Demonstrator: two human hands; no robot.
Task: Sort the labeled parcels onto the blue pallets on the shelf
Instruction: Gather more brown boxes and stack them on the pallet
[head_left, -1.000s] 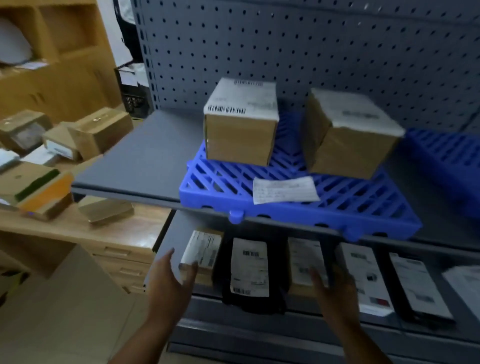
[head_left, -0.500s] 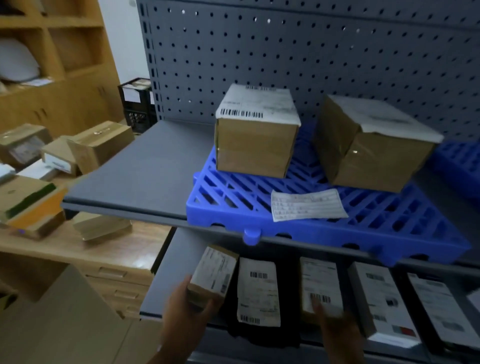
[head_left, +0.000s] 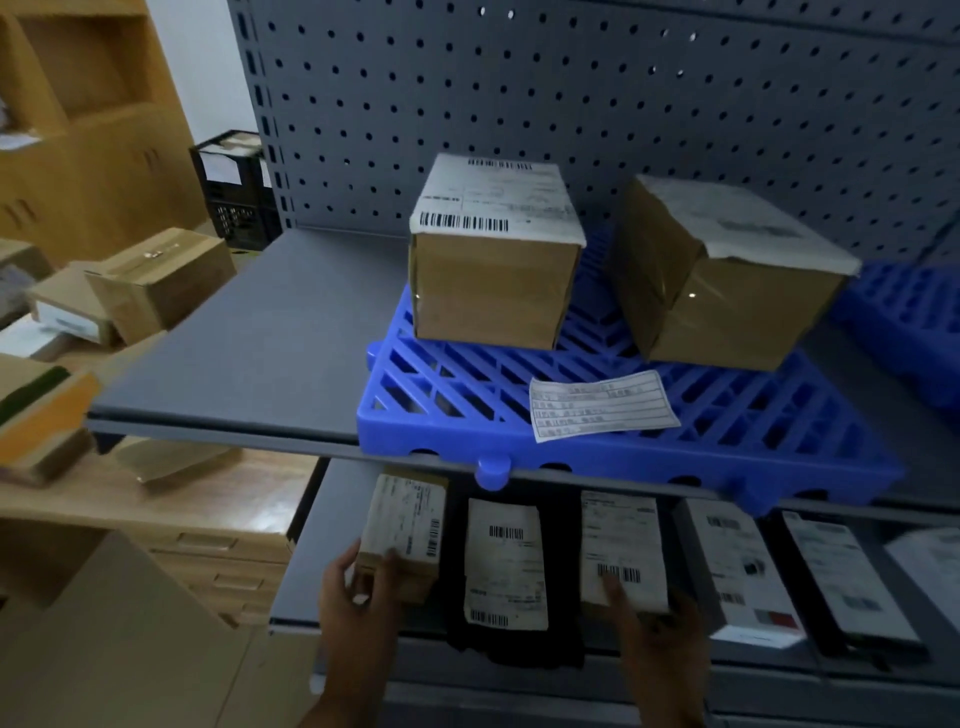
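A blue pallet (head_left: 452, 395) lies on the upper grey shelf, carrying two brown labeled boxes, one at left (head_left: 493, 291) and one at right (head_left: 727, 306), plus a loose paper slip (head_left: 602, 405). On the lower shelf a row of labeled parcels lies flat. My left hand (head_left: 358, 597) grips the near end of the leftmost small brown parcel (head_left: 408, 525). My right hand (head_left: 654, 639) rests on the near edge of a white-labeled parcel (head_left: 621, 545), fingers over it. Between them lies a black-bagged parcel (head_left: 504, 566).
A second blue pallet (head_left: 904, 322) sits at the right of the upper shelf. More parcels (head_left: 737, 566) lie to the right below. A wooden desk (head_left: 156, 499) with several cardboard boxes stands to the left, a black crate (head_left: 234, 192) behind it.
Both hands moved forward onto the lower shelf. The left hand closed around the leftmost parcel; the right hand reached the white-labeled parcel. The view tilted upward a little.
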